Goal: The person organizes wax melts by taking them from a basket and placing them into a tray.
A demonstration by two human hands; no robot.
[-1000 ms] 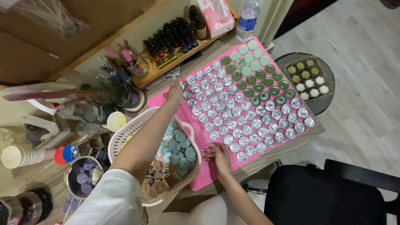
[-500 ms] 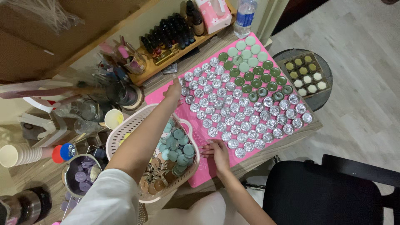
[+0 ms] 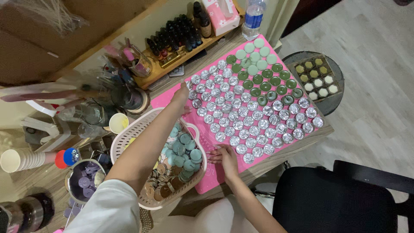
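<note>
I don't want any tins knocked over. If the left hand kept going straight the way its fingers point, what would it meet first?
Probably the small round silver tins at the far-left corner of the pink mat; the left hand already reaches them. Beyond stands the wooden tray of dark bottles, though depth is unclear.

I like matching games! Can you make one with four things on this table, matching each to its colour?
Things:
1. mat
2. basket
3. chair
4. round tins in rows

Colours:
A. black
B. silver
C. pink
D. cream

Pairs: 1-C, 2-D, 3-A, 4-B
</note>
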